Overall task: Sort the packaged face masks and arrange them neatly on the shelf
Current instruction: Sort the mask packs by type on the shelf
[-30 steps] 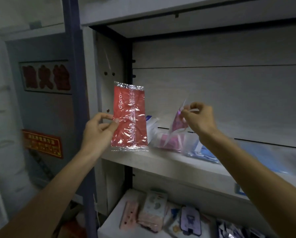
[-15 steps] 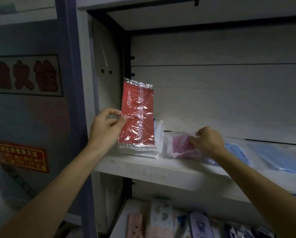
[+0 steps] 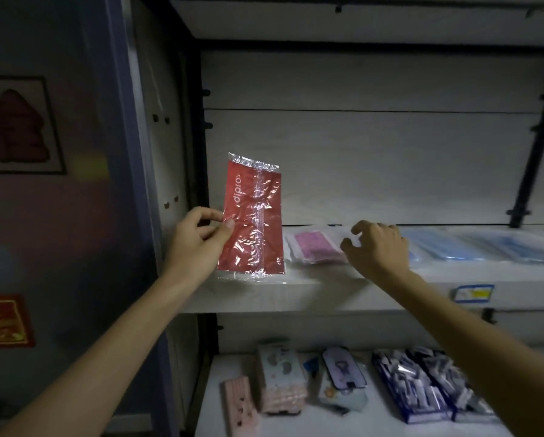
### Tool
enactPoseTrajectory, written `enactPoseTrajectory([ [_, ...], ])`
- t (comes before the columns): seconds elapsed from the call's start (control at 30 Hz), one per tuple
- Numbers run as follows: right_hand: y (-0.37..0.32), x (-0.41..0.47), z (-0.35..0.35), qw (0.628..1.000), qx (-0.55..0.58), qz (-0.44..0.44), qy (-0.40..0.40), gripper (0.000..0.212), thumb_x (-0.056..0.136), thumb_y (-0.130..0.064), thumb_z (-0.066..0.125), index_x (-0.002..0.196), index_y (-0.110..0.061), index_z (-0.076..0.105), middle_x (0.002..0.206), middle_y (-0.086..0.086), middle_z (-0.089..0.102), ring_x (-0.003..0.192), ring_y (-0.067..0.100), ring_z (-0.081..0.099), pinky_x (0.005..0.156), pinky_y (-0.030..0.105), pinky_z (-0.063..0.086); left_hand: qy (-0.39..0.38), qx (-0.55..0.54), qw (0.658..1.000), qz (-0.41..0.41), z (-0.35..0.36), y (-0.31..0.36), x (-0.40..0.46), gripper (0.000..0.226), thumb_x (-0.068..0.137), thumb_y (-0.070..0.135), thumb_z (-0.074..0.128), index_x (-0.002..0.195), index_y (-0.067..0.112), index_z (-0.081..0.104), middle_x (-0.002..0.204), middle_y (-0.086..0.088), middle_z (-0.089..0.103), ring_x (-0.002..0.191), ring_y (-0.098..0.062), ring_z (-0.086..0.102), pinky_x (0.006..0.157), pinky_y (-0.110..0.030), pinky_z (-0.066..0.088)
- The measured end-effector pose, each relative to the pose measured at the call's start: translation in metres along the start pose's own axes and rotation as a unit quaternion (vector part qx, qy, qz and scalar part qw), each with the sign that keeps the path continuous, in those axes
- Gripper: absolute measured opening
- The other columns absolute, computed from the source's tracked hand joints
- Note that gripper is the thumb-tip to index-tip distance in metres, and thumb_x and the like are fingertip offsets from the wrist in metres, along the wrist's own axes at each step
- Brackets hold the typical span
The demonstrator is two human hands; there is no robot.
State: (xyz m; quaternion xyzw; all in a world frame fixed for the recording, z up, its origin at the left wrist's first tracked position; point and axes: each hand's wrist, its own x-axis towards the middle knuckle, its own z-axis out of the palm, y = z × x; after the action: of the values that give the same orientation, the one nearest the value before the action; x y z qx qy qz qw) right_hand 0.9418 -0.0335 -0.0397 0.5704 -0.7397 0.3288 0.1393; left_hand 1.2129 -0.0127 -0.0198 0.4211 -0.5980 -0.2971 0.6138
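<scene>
My left hand [image 3: 198, 239] pinches the left edge of a red packaged mask [image 3: 251, 219] and holds it upright at the left end of the white shelf [image 3: 295, 294]. A pink packaged mask [image 3: 314, 249] lies flat on the shelf just right of it. My right hand [image 3: 378, 247] hovers at the pink pack's right end with fingers loosely curled and nothing in them. Blue packaged masks [image 3: 485, 247] lie in a row further right on the same shelf.
The lower shelf [image 3: 311, 421] carries pink and patterned packs [image 3: 280, 380] and dark blue packs [image 3: 422, 386]. A price label [image 3: 472, 293] sits on the shelf's front edge. The cabinet's side panel [image 3: 166, 152] stands close on the left, a blue post beside it.
My right hand brought the pink pack down, laid it flat on the shelf and let go. The red pack in my left hand shifted right, over the shelf's left end.
</scene>
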Motion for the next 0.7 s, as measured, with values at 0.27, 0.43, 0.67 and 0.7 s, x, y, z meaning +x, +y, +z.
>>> enactPoseTrajectory([
  [0.27, 0.035, -0.030, -0.034, 0.998, 0.012, -0.017, 0.064, 0.029, 0.092, -0.034, 0.059, 0.115, -0.017, 0.063, 0.104, 0.005, 0.070, 0.099, 0.026, 0.059, 0.081, 0.034, 0.046, -0.077, -0.033, 0.997, 0.001, 0.055, -0.001, -0.016, 0.012, 0.087, 0.015, 0.068, 0.085, 0.021, 0.058, 0.079, -0.004, 0.073, 0.075, -0.025, 0.071, 0.075, -0.045, 0.058],
  [0.43, 0.073, -0.035, -0.059, 0.998, 0.008, 0.001, 0.067, 0.028, 0.092, -0.032, 0.057, 0.115, -0.017, 0.064, 0.101, 0.006, 0.070, 0.100, 0.028, 0.059, 0.076, 0.032, 0.041, -0.110, -0.037, 0.993, 0.008, 0.091, 0.013, -0.030, 0.009, 0.088, 0.015, 0.067, 0.089, 0.019, 0.058, 0.079, -0.006, 0.073, 0.065, -0.013, 0.071, 0.056, -0.026, 0.055],
  [0.67, 0.146, -0.040, -0.097, 0.998, 0.022, 0.007, 0.057, 0.026, 0.093, -0.029, 0.057, 0.114, -0.015, 0.064, 0.097, 0.003, 0.071, 0.086, 0.022, 0.063, 0.074, 0.033, 0.052, -0.120, -0.034, 0.992, 0.005, 0.154, 0.029, -0.049, 0.009, 0.088, 0.017, 0.067, 0.091, 0.020, 0.059, 0.096, -0.010, 0.070, 0.075, -0.014, 0.072, 0.056, -0.020, 0.054],
  [0.7, 0.162, -0.040, -0.105, 0.998, 0.018, 0.011, 0.054, 0.026, 0.093, -0.029, 0.057, 0.114, -0.015, 0.064, 0.097, 0.003, 0.071, 0.087, 0.022, 0.064, 0.074, 0.034, 0.052, -0.119, -0.034, 0.992, 0.007, 0.169, 0.033, -0.054, 0.009, 0.088, 0.016, 0.067, 0.089, 0.020, 0.059, 0.092, -0.009, 0.070, 0.071, -0.010, 0.071, 0.054, -0.018, 0.053],
])
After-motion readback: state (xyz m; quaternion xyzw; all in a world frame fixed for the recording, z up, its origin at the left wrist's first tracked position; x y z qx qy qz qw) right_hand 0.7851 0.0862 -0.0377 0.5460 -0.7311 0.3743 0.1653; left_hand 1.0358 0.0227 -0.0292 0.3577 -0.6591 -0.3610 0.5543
